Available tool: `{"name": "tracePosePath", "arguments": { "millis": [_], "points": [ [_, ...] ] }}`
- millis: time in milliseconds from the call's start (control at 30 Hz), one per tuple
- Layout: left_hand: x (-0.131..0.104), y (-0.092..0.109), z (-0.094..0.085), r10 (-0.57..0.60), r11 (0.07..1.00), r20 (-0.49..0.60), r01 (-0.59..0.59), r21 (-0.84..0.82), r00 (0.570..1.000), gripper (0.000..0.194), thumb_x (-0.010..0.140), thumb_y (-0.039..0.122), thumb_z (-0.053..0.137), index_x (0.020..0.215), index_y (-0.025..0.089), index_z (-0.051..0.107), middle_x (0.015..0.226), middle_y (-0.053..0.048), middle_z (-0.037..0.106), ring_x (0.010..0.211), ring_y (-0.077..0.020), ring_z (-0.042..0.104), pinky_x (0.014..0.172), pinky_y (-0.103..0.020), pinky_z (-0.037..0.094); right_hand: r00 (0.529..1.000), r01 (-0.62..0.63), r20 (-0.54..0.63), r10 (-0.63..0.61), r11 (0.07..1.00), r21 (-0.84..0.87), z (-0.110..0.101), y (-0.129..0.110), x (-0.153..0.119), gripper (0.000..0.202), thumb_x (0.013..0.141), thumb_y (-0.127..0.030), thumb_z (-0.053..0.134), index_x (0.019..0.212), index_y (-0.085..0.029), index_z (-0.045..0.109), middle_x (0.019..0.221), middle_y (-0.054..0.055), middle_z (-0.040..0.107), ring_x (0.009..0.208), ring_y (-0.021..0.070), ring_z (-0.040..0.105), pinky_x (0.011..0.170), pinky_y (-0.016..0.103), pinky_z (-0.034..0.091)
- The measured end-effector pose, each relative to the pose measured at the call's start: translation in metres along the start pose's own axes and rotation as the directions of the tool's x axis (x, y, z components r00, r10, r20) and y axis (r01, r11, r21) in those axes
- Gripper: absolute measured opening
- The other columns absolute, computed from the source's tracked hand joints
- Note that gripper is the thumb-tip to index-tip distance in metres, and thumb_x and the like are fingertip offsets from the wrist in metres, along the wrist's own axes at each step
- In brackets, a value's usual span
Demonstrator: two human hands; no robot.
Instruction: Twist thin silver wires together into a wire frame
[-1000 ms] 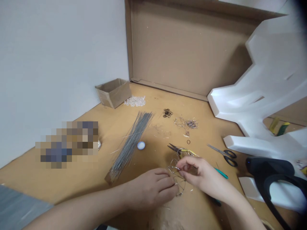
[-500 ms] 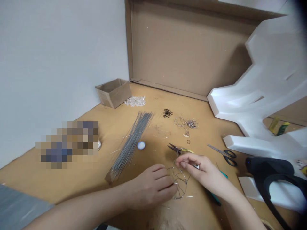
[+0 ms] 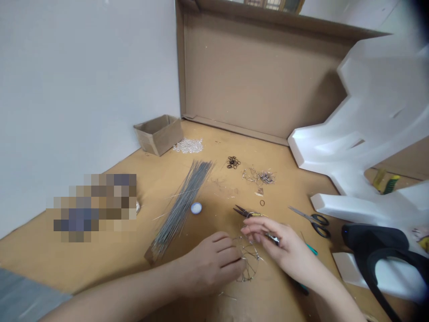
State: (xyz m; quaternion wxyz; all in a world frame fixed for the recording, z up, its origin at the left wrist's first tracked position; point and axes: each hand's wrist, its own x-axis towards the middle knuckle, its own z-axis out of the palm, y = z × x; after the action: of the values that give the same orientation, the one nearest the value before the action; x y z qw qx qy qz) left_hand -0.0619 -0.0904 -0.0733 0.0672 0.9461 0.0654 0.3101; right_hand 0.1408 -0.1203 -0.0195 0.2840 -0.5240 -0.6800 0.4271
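A round frame of thin bent wire (image 3: 248, 264) is near the bottom middle of the table. My left hand (image 3: 214, 261) is closed on its left side, fingers curled. My right hand (image 3: 271, 237) is at the frame's upper right, thumb and fingers bent close together around something thin that I cannot make out. Just behind my right hand lie pliers with dark jaws and yellow handles (image 3: 243, 211), partly covered by it. Teal-handled pliers (image 3: 312, 249) are partly hidden under my right forearm.
Around the hands are a bundle of grey wires (image 3: 184, 203), a small white dish (image 3: 196, 208), black rings (image 3: 233, 162), tangled wire (image 3: 267, 177) and scissors (image 3: 317, 222). Farther back stand a cardboard box (image 3: 159, 135) and white foam (image 3: 335, 147). A black device (image 3: 375, 237) sits right.
The fingers of my right hand have shifted slightly and spread a little at the wire frame. My left hand has kept its hold. The camera view has tilted slightly upward.
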Motion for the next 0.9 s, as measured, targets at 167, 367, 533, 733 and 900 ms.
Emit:
{"name": "tracePosePath", "arguments": {
  "millis": [167, 367, 533, 733, 900],
  "points": [
    [-0.0022, -0.0013, 0.002, -0.01, 1.0, 0.033, 0.01, -0.004, 0.999, 0.016, 0.087, 0.01, 0.037, 0.088, 0.013, 0.052, 0.076, -0.003, 0.058, 0.07, -0.0137, 0.046, 0.075, -0.03, 0.037, 0.999, -0.025, -0.031, 0.025, 1.0, -0.007, -0.0064, -0.0006, -0.0025, 0.025, 0.087, -0.018, 0.042, 0.108, -0.022, 0.055, 0.099, 0.005, 0.068, 0.084, 0.0153, 0.063, 0.081, 0.033, 0.05],
    [-0.0014, -0.0018, 0.001, -0.022, 1.0, 0.05, 0.021, 0.006, 0.998, 0.016, 0.087, 0.011, 0.037, 0.088, 0.013, 0.053, 0.075, -0.003, 0.057, 0.07, -0.0139, 0.045, 0.075, -0.03, 0.036, 0.998, -0.039, -0.051, 0.038, 0.999, -0.018, -0.0092, 0.001, -0.0026, 0.021, 0.086, -0.02, 0.045, 0.103, -0.022, 0.058, 0.094, 0.005, 0.068, 0.081, 0.0147, 0.062, 0.077, 0.031, 0.05],
    [-0.0004, -0.0023, -0.0002, -0.009, 1.0, 0.042, 0.008, 0.009, 0.999, 0.017, 0.088, 0.011, 0.037, 0.088, 0.013, 0.053, 0.079, -0.004, 0.059, 0.071, -0.0137, 0.045, 0.075, -0.03, 0.036, 0.996, -0.071, -0.053, 0.069, 0.997, -0.035, -0.0085, 0.0009, -0.001, 0.021, 0.083, -0.02, 0.049, 0.101, -0.021, 0.06, 0.091, 0.004, 0.068, 0.08, 0.0146, 0.063, 0.077, 0.03, 0.05],
    [-0.0008, -0.003, 0.0003, -0.006, 1.0, 0.049, 0.005, 0.014, 0.999, 0.018, 0.088, 0.011, 0.036, 0.087, 0.013, 0.053, 0.075, -0.003, 0.057, 0.07, -0.0138, 0.045, 0.075, -0.03, 0.035, 0.995, -0.086, -0.058, 0.079, 0.989, -0.118, -0.0088, -0.002, -0.0018, 0.022, 0.081, -0.02, 0.05, 0.1, -0.02, 0.061, 0.085, 0.004, 0.068, 0.077, 0.0154, 0.063, 0.073, 0.029, 0.05],
    [0.0018, -0.0017, -0.0023, -0.005, 1.0, 0.055, 0.004, 0.024, 0.998, 0.019, 0.089, 0.012, 0.034, 0.087, 0.012, 0.054, 0.074, -0.003, 0.056, 0.068, -0.0137, 0.043, 0.072, -0.03, 0.035, 0.992, -0.117, -0.062, 0.109, 0.984, -0.138, -0.0077, -0.0013, -0.0016, 0.02, 0.081, -0.022, 0.049, 0.097, -0.02, 0.061, 0.083, 0.003, 0.067, 0.076, 0.0152, 0.062, 0.07, 0.027, 0.048]
  ]
}}
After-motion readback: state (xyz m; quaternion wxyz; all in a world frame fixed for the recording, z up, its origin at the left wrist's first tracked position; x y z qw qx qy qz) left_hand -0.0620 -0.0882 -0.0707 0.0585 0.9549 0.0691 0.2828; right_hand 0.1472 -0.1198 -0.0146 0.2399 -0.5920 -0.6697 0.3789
